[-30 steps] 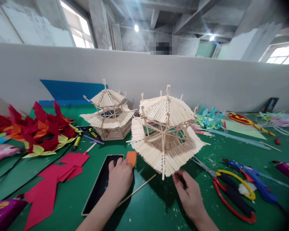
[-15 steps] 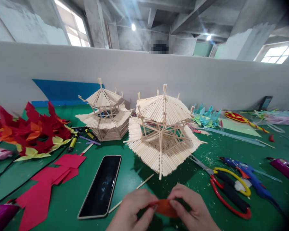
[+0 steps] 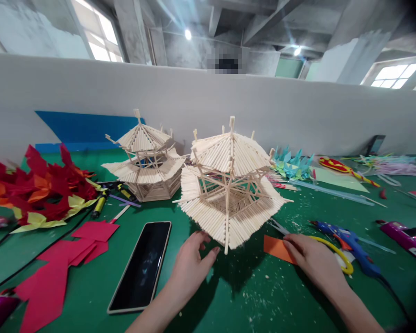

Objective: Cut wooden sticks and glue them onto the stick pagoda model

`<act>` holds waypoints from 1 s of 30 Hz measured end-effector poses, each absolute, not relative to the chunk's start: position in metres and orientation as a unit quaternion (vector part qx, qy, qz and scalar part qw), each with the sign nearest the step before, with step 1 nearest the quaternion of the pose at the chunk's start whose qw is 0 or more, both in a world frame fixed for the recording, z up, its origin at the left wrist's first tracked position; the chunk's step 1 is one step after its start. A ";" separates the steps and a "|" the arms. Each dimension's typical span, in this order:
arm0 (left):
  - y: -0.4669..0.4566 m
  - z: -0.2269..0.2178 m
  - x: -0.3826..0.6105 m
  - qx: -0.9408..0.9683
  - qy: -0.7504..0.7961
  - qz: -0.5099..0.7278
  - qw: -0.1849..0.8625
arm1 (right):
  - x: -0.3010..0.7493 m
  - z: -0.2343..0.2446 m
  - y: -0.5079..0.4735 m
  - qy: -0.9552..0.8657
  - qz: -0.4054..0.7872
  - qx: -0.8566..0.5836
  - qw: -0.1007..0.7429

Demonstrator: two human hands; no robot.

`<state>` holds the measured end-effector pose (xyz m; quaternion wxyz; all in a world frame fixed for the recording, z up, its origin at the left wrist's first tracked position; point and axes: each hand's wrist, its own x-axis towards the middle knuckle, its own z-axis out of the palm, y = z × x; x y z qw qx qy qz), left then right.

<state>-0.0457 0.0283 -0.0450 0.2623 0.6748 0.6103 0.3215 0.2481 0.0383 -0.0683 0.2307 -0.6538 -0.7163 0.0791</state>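
Orange paper (image 3: 278, 249) is on or just above the green table (image 3: 260, 300), to the right of the front stick pavilion (image 3: 230, 169). Its right end is covered by the person's right hand (image 3: 314, 256), whose curled fingers may pinch it or merely rest there; which, cannot be told. The left hand (image 3: 196, 256) is empty, thumb spread from half-bent fingers, near the pavilion's lower eave (contact is hard to judge from this angle). Good work here probably calls for a light touch: thin sticks could snap, so the left hand should support from beneath, while the right clears the scissors (image 3: 349, 266) beside it.
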 end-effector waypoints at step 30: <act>0.015 -0.054 -0.028 0.716 0.601 0.298 0.193 | 0.220 -0.056 0.032 -0.814 0.109 -0.547 0.164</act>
